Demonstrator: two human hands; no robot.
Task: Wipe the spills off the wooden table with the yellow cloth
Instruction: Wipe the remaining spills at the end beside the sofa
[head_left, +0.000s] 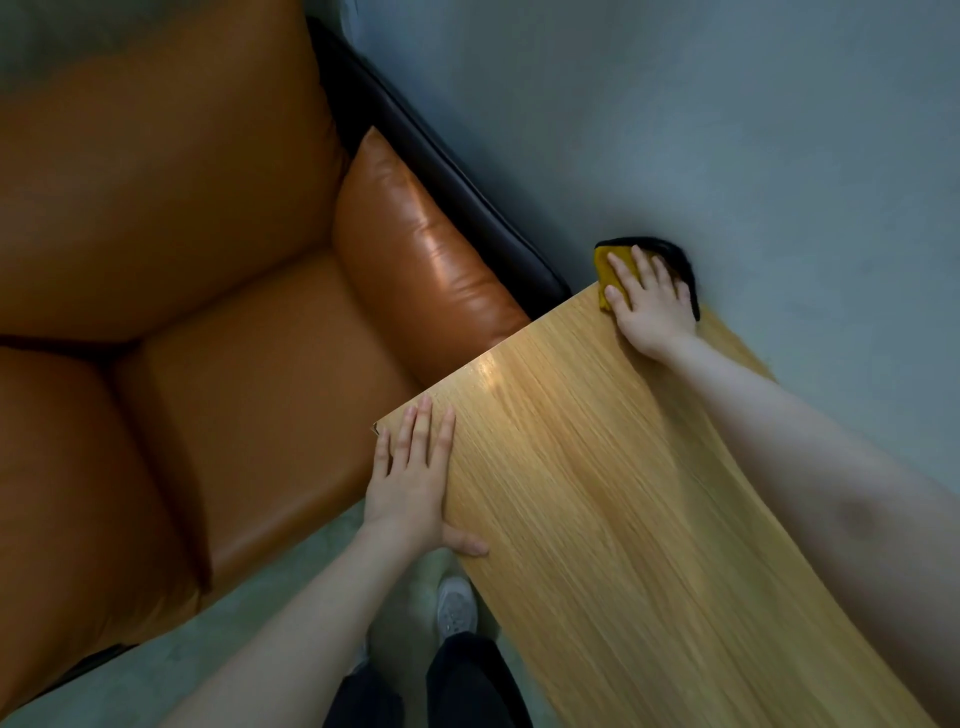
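A light wooden table (597, 493) runs from the lower right up toward the wall. At its far corner lies a yellow cloth (613, 265) with a black edge. My right hand (652, 301) presses flat on the cloth, fingers spread and straight, covering most of it. My left hand (415, 478) rests flat on the table's near left corner, fingers straight, thumb along the edge. A bright sheen shows on the wood near the left edge; I cannot tell whether it is a spill.
An orange leather sofa (182, 260) with a dark frame stands against the table's left side. A grey wall (727, 130) runs behind the table. My legs and a grey shoe (456, 605) are on the greenish floor below the table's near edge.
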